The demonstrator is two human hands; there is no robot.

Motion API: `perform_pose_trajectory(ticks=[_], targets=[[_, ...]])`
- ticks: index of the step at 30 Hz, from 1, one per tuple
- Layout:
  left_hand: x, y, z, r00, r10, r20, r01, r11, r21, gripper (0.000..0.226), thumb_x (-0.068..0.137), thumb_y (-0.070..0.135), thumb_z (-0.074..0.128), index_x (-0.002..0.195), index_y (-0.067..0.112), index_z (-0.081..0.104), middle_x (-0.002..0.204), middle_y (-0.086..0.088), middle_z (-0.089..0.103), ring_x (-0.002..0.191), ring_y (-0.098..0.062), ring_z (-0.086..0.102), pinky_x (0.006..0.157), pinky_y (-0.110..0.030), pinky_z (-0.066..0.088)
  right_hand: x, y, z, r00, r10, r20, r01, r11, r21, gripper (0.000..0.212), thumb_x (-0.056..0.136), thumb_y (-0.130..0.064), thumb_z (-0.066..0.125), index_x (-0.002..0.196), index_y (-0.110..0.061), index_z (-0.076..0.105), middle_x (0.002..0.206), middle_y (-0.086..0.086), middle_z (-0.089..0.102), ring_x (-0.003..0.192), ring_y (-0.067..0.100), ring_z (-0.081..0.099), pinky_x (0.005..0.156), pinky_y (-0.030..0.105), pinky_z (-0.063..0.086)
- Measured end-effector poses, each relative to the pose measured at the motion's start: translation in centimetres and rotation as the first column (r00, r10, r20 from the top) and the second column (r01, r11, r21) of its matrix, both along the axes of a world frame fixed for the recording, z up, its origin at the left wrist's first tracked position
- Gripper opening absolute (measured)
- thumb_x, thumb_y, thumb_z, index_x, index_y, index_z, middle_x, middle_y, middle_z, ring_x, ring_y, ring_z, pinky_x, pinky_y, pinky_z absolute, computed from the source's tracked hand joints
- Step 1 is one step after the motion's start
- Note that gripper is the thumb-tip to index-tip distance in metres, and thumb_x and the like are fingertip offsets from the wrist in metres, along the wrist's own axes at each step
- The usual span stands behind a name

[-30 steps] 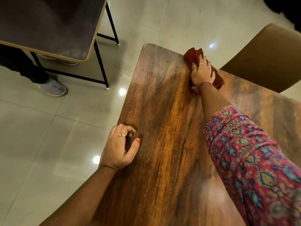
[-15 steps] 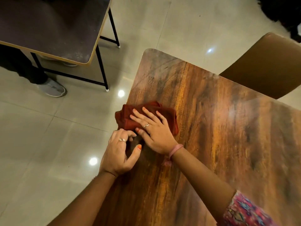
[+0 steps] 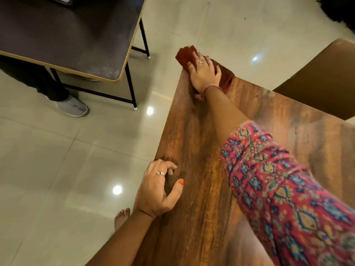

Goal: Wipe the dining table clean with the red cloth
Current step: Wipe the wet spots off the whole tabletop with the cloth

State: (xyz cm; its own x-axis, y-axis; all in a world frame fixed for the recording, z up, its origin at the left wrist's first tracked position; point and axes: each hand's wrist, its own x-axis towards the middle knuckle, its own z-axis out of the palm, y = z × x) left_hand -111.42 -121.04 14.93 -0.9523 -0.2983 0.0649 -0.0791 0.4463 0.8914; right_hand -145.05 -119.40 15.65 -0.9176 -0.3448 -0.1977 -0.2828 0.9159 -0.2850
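Note:
The brown wood-grain dining table runs from the bottom up to its far left corner. The red cloth lies bunched on that far corner, partly over the edge. My right hand presses flat on the cloth with the arm stretched out, in a red patterned sleeve. My left hand rests on the table's left edge, fingers loosely curled, holding nothing.
A dark table with black metal legs stands on the tiled floor at the upper left; another person's leg and grey shoe are beneath it. A tan chair back is at the right. My bare foot shows beside the table.
My right hand has swept the cloth from the left edge near my left hand out to the table's far corner. The left hand has stayed in place.

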Motion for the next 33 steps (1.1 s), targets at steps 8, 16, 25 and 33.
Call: perform_pose_trajectory(ticks=[8, 16, 25, 33], targets=[[-0.1, -0.1, 0.5, 1.0, -0.019, 0.016, 0.019, 1.0, -0.006, 0.03, 0.08, 0.039, 0.051, 0.101, 0.019, 0.056, 0.086, 0.01, 0.049, 0.084, -0.007, 0.046, 0.072, -0.027, 0.048, 23.3, 10.1, 0.7, 0.933, 0.35, -0.084, -0.352, 0.936, -0.006, 0.051, 0.097, -0.046, 0.031, 0.147, -0.042, 0.025, 0.155, -0.02, 0.022, 0.145, 0.006, 0.015, 0.105, 0.033, 0.017], [-0.2, -0.1, 0.7, 1.0, 0.001, 0.018, -0.001, 1.0, -0.009, 0.033, 0.08, 0.039, 0.049, 0.097, 0.013, 0.059, 0.081, 0.003, 0.052, 0.081, -0.011, 0.047, 0.068, -0.028, 0.048, 13.8, 9.5, -0.3, 0.925, 0.361, -0.12, -0.34, 0.927, 0.16, 0.056, 0.094, -0.06, 0.028, 0.147, -0.046, 0.019, 0.158, -0.013, 0.018, 0.146, 0.016, 0.015, 0.112, 0.051, 0.01], [0.0, -0.1, 0.2, 1.0, 0.017, 0.01, -0.018, 1.0, 0.01, 0.03, 0.08, 0.039, 0.051, 0.096, 0.015, 0.057, 0.083, 0.006, 0.051, 0.084, -0.009, 0.047, 0.072, -0.027, 0.048, -2.2, 3.8, -0.5, 0.98, -0.181, -0.078, 0.185, 0.982, 0.037, 0.058, 0.098, -0.053, 0.022, 0.146, -0.024, 0.034, 0.153, -0.002, 0.034, 0.146, 0.019, 0.017, 0.115, 0.056, 0.002], [-0.1, 0.1, 0.8, 0.999, 0.009, 0.053, -0.007, 1.0, -0.03, 0.037, 0.08, 0.041, 0.048, 0.096, 0.01, 0.059, 0.083, 0.004, 0.052, 0.083, -0.01, 0.047, 0.072, -0.017, 0.039, 6.9, 2.9, 0.7, 0.825, 0.555, -0.104, -0.551, 0.832, 0.066, 0.047, 0.099, -0.046, 0.033, 0.145, -0.036, 0.034, 0.154, -0.013, 0.029, 0.145, 0.016, 0.019, 0.117, 0.052, 0.007]])
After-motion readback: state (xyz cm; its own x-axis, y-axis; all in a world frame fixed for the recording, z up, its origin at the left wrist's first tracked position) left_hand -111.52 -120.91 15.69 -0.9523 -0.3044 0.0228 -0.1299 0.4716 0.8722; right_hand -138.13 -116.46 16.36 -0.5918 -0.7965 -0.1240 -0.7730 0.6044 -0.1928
